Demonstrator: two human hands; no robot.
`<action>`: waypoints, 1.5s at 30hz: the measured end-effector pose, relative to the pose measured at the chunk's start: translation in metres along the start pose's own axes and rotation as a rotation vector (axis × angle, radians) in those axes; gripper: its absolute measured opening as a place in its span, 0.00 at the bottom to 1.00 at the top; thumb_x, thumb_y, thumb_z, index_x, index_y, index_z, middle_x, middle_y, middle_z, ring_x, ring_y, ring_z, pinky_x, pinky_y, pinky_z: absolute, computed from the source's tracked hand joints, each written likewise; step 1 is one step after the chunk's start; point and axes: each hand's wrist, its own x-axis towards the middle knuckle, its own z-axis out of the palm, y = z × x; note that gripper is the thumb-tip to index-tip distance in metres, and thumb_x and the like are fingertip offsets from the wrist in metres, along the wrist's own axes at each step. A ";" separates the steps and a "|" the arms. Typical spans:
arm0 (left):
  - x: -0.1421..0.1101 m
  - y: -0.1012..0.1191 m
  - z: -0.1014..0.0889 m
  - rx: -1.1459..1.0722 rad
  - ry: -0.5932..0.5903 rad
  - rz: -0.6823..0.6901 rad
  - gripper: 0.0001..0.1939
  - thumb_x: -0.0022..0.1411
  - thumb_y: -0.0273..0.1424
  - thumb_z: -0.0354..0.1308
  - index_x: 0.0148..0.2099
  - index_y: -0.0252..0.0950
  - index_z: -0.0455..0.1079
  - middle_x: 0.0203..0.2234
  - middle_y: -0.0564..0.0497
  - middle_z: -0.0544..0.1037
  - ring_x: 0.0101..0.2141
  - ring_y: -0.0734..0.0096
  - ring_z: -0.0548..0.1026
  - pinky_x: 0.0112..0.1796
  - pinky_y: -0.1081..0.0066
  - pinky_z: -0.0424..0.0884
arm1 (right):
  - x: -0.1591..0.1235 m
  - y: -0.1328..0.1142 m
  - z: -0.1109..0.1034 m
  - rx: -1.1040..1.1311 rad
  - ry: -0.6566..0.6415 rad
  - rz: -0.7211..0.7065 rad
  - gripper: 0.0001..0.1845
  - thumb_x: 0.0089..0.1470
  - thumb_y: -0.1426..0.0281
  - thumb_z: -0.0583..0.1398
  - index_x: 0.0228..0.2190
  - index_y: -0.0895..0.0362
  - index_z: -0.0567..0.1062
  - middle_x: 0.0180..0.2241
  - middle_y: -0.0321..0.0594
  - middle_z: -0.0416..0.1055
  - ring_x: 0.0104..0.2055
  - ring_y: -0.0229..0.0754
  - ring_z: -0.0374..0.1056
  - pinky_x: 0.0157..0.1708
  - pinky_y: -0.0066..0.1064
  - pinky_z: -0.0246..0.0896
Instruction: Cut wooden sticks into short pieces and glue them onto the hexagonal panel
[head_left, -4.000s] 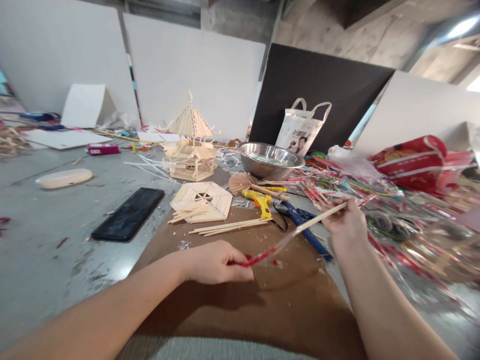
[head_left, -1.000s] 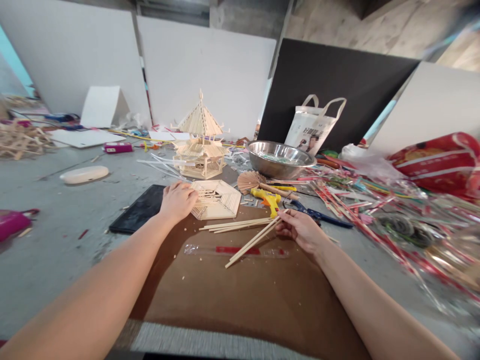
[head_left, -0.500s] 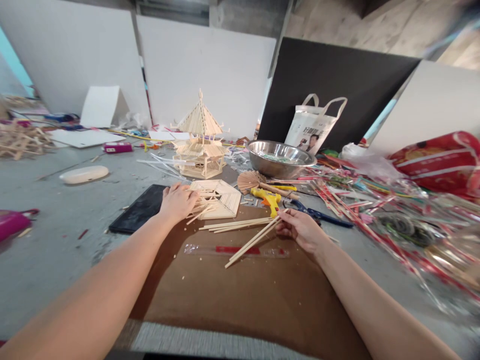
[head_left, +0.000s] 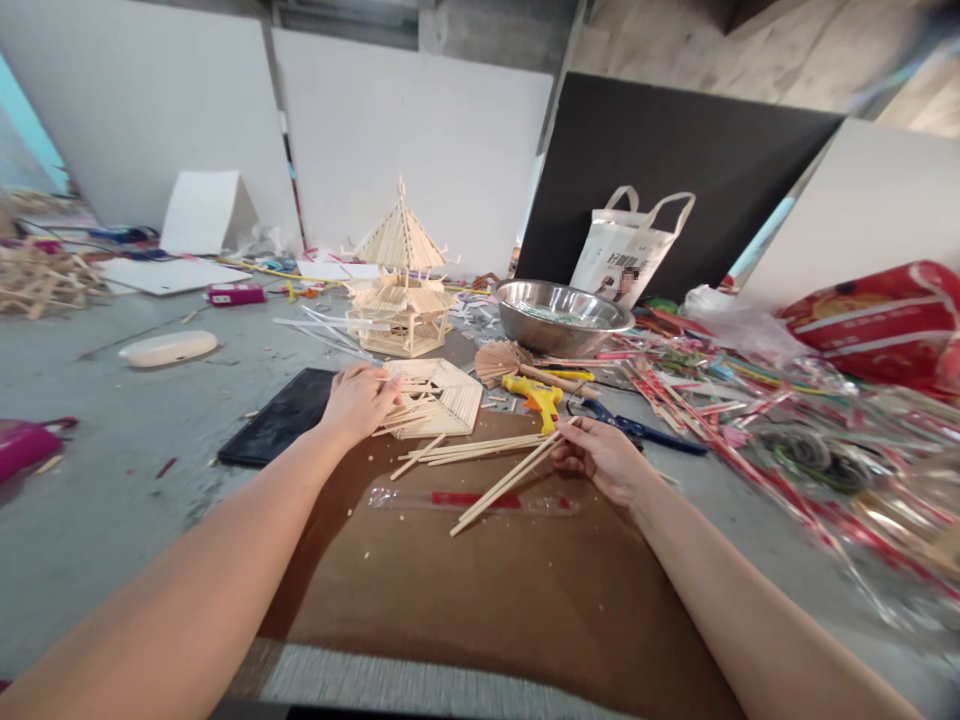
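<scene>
Head view, littered surface (head_left: pixel 157 400), boards (head_left: pixel 472 150), right hand (head_left: pixel 598 455) pinching sticks (head_left: pixel 529 466), left hand (head_left: pixel 358 400), grip unclear

Bare left forearm (head_left: pixel 225 550), bare right forearm (head_left: pixel 731 565), both smoothly tapering, bare slender fingers (head_left: pixel 382 392)

I watch one head-worn view facing forward and down: left hand (head_left: pixel 361 400) and right hand (head_left: pixel 600 460) near, white panel (head_left: pixel 409 150) far.

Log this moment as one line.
left hand: at short sticks and hexagonal panel | right hand: holding long sticks | brown mat: clear-and-red wrapper | nearby: yellow glue gun
</scene>
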 end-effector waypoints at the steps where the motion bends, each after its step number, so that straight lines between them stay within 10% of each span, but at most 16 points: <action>1: 0.000 0.001 0.000 -0.009 0.001 0.008 0.26 0.55 0.44 0.34 0.24 0.41 0.71 0.41 0.55 0.70 0.48 0.62 0.59 0.47 0.62 0.51 | 0.000 0.000 0.000 0.002 0.000 0.001 0.01 0.46 0.74 0.55 0.25 0.59 0.65 0.16 0.33 0.67 0.17 0.31 0.65 0.17 0.21 0.63; 35: -0.001 0.000 0.004 0.047 -0.051 0.045 0.27 0.56 0.44 0.32 0.31 0.42 0.72 0.41 0.54 0.70 0.49 0.61 0.57 0.48 0.60 0.48 | 0.000 0.000 0.000 0.012 -0.014 -0.006 0.02 0.46 0.73 0.55 0.24 0.59 0.65 0.16 0.33 0.67 0.18 0.31 0.65 0.18 0.21 0.63; 45: -0.002 -0.002 0.004 0.136 -0.127 0.103 0.16 0.47 0.46 0.47 0.34 0.48 0.71 0.43 0.54 0.68 0.50 0.56 0.55 0.47 0.57 0.49 | 0.000 0.001 -0.002 0.010 -0.018 -0.016 0.02 0.45 0.73 0.57 0.23 0.59 0.66 0.16 0.33 0.67 0.18 0.31 0.65 0.18 0.21 0.63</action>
